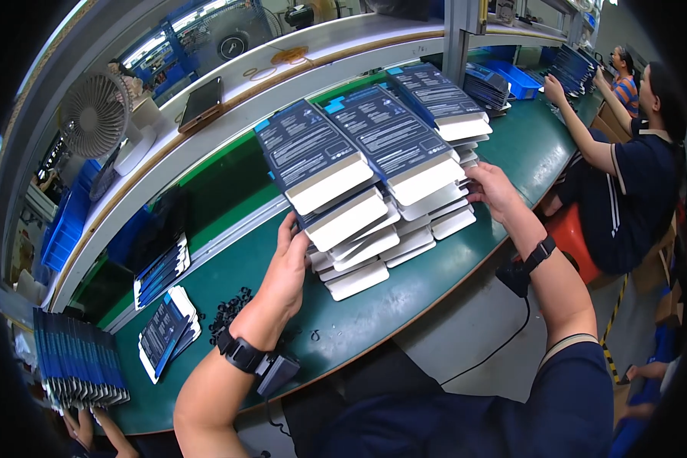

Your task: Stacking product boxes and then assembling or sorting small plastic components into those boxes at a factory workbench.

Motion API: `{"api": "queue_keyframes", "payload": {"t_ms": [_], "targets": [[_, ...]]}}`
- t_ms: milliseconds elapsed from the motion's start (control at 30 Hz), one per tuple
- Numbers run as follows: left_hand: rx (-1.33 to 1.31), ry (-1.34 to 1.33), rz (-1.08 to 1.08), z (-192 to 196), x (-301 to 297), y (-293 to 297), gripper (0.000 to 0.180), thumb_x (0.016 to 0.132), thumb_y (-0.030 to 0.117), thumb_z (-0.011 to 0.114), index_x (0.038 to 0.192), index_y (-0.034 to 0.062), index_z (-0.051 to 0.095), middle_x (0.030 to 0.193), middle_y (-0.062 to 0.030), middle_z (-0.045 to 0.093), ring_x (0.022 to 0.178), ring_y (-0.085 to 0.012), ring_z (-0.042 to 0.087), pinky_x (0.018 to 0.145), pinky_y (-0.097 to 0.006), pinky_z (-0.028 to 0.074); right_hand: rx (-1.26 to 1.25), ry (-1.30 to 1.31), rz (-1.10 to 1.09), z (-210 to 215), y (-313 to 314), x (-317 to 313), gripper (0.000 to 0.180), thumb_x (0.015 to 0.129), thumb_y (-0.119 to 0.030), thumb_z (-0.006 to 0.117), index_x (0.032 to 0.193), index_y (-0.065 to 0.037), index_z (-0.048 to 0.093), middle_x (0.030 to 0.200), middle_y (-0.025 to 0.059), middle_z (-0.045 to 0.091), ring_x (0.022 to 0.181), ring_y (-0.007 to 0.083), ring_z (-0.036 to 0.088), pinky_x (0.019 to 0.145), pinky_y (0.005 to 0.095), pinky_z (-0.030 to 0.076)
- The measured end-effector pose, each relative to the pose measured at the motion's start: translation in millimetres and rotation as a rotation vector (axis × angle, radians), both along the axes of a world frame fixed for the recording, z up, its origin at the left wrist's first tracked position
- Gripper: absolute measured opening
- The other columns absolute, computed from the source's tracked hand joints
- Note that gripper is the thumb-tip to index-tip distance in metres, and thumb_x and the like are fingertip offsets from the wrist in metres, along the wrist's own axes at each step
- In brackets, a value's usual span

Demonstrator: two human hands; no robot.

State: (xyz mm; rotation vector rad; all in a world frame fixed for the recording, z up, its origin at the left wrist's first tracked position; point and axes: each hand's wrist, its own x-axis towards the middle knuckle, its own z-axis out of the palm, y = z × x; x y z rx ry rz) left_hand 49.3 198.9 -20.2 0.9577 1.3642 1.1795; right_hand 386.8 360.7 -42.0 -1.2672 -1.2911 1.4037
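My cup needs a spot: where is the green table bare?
Bare: the table between the stacked boxes and its near edge; also between the right hand and blue bin. Crowded: the left end, with black parts and a row of boxes.

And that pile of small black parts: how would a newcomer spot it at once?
On the green table, find the left hand beside the tall carton stacks. Follow it back to the black wrist strap; the pile of small black parts lies just beyond. It's a loose heap of tiny pieces, while its neighbours are flat, printed cartons.
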Motion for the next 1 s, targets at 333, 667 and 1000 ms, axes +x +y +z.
{"api": "queue_keyframes", "payload": {"t_ms": [333,667,1000], "targets": [[0.048,-0.085,0.060,-2,-9,-58,0.052,0.099,0.037,0.045,0.144,0.0139,0.035,0.127,0.0020,0.052,0.100,-0.0091,0.047,0.077,-0.028,0.035,0.084,-0.119,0.051,3,-59,-5,0.026,0.090,-0.029,0.055,0.106,-0.010,0.063,0.094,-0.0003,0.065,0.086,0.0088,0.057,0.073,0.0243,0.044],[0.131,-0.152,0.141,19,-38,-77,0.072,0.096,0.057,0.040,0.151,0.0150,0.021,0.157,-0.0138,0.017,0.143,-0.0338,0.019,0.107,-0.053,0.024,0.142,-0.191,0.379,30,-69,56,0.056,0.091,-0.026,0.062,0.136,0.001,0.043,0.117,0.0112,0.060,0.102,0.0193,0.060,0.080,0.0315,0.051],[0.230,0.026,0.185,53,-47,-47,0.078,0.095,0.060,0.039,0.154,0.0202,0.006,0.158,-0.0139,0.013,0.142,-0.0327,0.025,0.111,-0.054,0.022,0.157,0.447,0.342,72,-30,-9,0.077,0.095,-0.064,0.032,0.151,-0.012,0.023,0.148,0.0120,0.038,0.135,0.0237,0.038,0.107,0.0416,0.035]]}}
